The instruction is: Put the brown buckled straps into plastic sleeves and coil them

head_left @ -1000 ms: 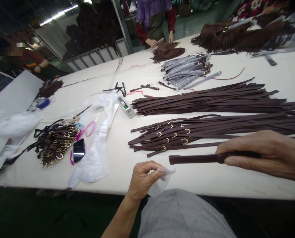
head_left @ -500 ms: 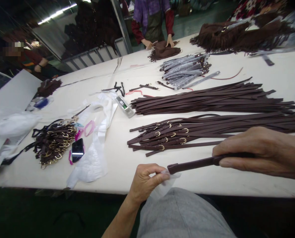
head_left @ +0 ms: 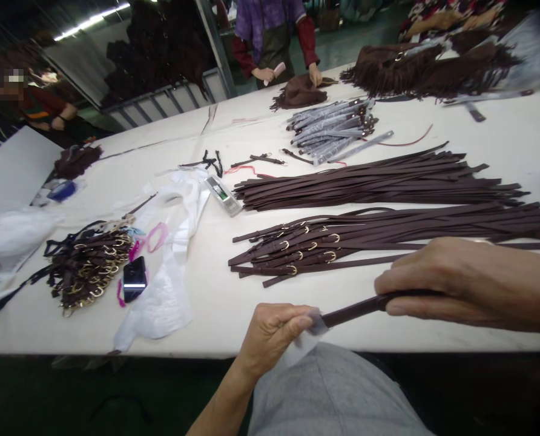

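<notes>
My right hand (head_left: 437,287) is closed around a dark brown leather strap (head_left: 354,310), which points left toward my other hand. In my left hand (head_left: 276,333) a clear plastic sleeve (head_left: 301,346) is pinched between thumb and fingers. The strap's left end sits inside the sleeve's mouth, its tip showing dimly through the plastic. Just beyond my hands lies a bundle of brown straps with gold buckles (head_left: 292,245). Behind it is a pile of plain brown straps (head_left: 356,184).
Plastic-wrapped straps (head_left: 331,127) are stacked farther back. To the left lie short buckled straps (head_left: 88,260), a phone (head_left: 134,278), white plastic sheeting (head_left: 161,303) and a clear box (head_left: 223,195). Across the table (head_left: 215,330), a co-worker (head_left: 270,42) handles a brown fringed bag (head_left: 299,92).
The strap's left end has entered the plastic sleeve, where before it was at the opening. My right hand has moved slightly left, closer to my left hand. The camera view has shifted slightly.
</notes>
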